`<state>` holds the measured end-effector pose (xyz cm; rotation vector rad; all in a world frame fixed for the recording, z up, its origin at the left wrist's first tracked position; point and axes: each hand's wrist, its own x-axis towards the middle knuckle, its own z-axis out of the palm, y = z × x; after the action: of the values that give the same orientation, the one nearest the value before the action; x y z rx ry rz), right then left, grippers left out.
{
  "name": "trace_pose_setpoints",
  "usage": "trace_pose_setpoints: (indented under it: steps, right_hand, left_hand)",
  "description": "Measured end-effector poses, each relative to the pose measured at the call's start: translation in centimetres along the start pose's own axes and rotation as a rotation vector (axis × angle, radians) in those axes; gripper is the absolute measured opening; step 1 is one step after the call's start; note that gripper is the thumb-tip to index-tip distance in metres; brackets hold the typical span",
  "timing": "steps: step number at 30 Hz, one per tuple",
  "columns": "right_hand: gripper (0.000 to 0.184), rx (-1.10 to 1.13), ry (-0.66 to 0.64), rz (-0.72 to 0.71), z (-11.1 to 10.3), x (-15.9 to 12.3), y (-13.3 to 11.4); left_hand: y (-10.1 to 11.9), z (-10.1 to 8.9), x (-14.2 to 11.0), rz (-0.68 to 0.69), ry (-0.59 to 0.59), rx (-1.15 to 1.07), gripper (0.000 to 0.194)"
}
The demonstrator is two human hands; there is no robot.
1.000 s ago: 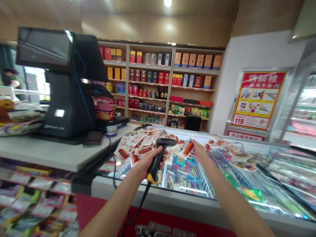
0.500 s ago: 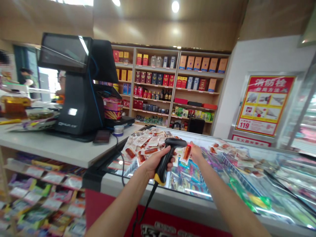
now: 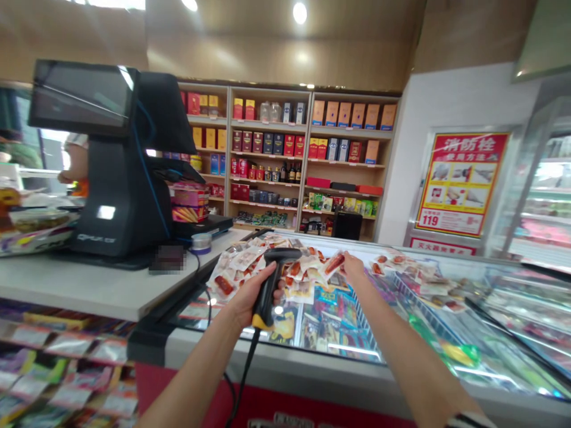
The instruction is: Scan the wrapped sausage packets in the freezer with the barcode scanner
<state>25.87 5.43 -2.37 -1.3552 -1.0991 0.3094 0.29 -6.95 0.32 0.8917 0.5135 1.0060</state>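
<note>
My left hand [image 3: 250, 297] is wrapped round the grip of a black-and-yellow barcode scanner [image 3: 264, 294], its cable hanging down in front of the freezer. Pinched in my right hand [image 3: 354, 268] is a clear-and-white packet with a reddish-brown sausage [image 3: 334, 263], held slanted above the glass. The scanner's head lies to the left of this packet, with a gap between them. Beneath and behind the scanner spreads a pile of similar sausage packets [image 3: 241, 260] on the glass top of the chest freezer [image 3: 214, 342].
To the left, a black cash-register terminal [image 3: 120, 178] stands on a white counter [image 3: 111, 291]. More packets [image 3: 419, 273] lie at the right on the freezer glass. Stocked shelves [image 3: 267, 128] line the back wall. A person's arm [image 3: 77, 157] shows behind the terminal.
The scanner has moved left, away from the sausage packet. The packet has tipped from nearly upright to slanted, and the red light on it is gone. My view has swung slightly right.
</note>
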Motion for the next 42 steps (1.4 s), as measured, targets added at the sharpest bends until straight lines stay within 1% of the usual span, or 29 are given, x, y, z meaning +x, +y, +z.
trace_pose_setpoints:
  steps: [3, 5, 7, 9, 11, 13, 14, 15, 17, 20, 21, 23, 25, 27, 29, 30, 32, 34, 36, 38, 40, 42]
  right_hand:
    - [0.025, 0.025, -0.031, 0.109, 2.2, -0.2, -0.9]
    - [0.021, 0.019, -0.058, 0.140, 3.7, -0.5, -1.5]
    - [0.020, -0.008, -0.083, 0.137, 5.0, -0.9, -1.9]
    - [0.018, -0.056, -0.103, 0.105, 5.5, -1.2, -2.0]
    - [0.018, -0.109, -0.102, 0.066, 5.1, -1.3, -1.9]
    - [0.025, -0.189, -0.072, 0.028, 3.5, -0.9, -1.1]
    - [0.030, -0.256, -0.044, 0.009, 2.3, -0.6, -0.5]
    - [0.034, -0.338, -0.008, -0.004, 0.7, -0.2, 0.2]
    - [0.038, -0.529, 0.089, -0.002, -3.3, 0.7, 2.0]
    - [0.039, -0.715, 0.294, 0.089, -10.1, 2.0, 4.8]
    - [0.041, -0.769, 0.360, 0.099, -12.2, 2.5, 5.8]
    - [0.041, -0.842, 0.457, 0.163, -16.0, 3.4, 7.5]
    - [0.044, -0.888, 0.505, 0.254, -18.8, 4.3, 9.0]
    - [0.045, -0.910, 0.448, 0.341, -20.5, 5.0, 10.3]
    - [0.036, -0.916, 0.361, 0.366, -21.5, 5.4, 11.2]
    - [0.031, -0.916, 0.339, 0.361, -21.7, 5.6, 11.5]
    - [0.026, -0.887, 0.367, 0.308, -21.9, 5.7, 11.8]
    - [0.028, -0.805, 0.409, 0.188, -21.7, 5.6, 11.5]
    - [0.030, -0.696, 0.434, 0.049, -21.1, 5.0, 10.8]
    - [0.031, -0.589, 0.442, -0.048, -20.1, 3.8, 10.0]
    - [0.031, -0.489, 0.417, -0.084, -18.8, 2.0, 9.2]
    - [0.031, -0.410, 0.320, -0.066, -17.6, -0.1, 8.7]
  left_hand:
    - [0.1, -0.4, 0.1, 0.008, 0.003, 0.012, 0.022]
    - [0.0, -0.5, 0.3, 0.011, 0.015, 0.027, 0.023]
    - [-0.1, -0.4, 0.5, 0.003, 0.019, 0.034, 0.023]
    - [-0.3, -0.2, 0.8, -0.008, 0.020, 0.033, 0.023]
    - [-0.5, 0.2, 1.1, -0.020, 0.015, 0.034, 0.022]
    - [-0.8, 0.6, 1.6, -0.031, 0.007, 0.037, 0.022]
    - [-1.0, 0.9, 1.8, -0.038, 0.002, 0.038, 0.022]
    - [-1.3, 1.2, 2.1, -0.046, -0.002, 0.039, 0.021]
    - [-1.8, 1.8, 2.7, -0.065, -0.013, 0.041, 0.020]
    - [-2.5, 2.8, 3.6, -0.095, -0.039, 0.050, 0.020]
    - [-2.8, 3.0, 3.9, -0.100, -0.044, 0.054, 0.021]
    - [-3.2, 3.5, 4.4, -0.103, -0.054, 0.062, 0.022]
    - [-3.6, 3.8, 4.8, -0.106, -0.071, 0.065, 0.024]
    - [-3.9, 4.1, 5.1, -0.115, -0.074, 0.074, 0.025]
    - [-4.1, 4.3, 5.3, -0.125, -0.055, 0.092, 0.026]
    - [-4.2, 4.4, 5.4, -0.131, -0.046, 0.099, 0.026]
    - [-4.2, 4.6, 5.4, -0.138, -0.044, 0.101, 0.027]
    - [-4.1, 4.6, 5.2, -0.143, -0.055, 0.091, 0.026]
    - [-4.0, 4.5, 4.8, -0.139, -0.065, 0.076, 0.026]
    - [-3.9, 4.3, 4.2, -0.127, -0.075, 0.058, 0.025]
    - [-3.7, 4.0, 3.4, -0.111, -0.085, 0.037, 0.026]
    - [-3.6, 3.6, 2.5, -0.100, -0.094, 0.019, 0.026]
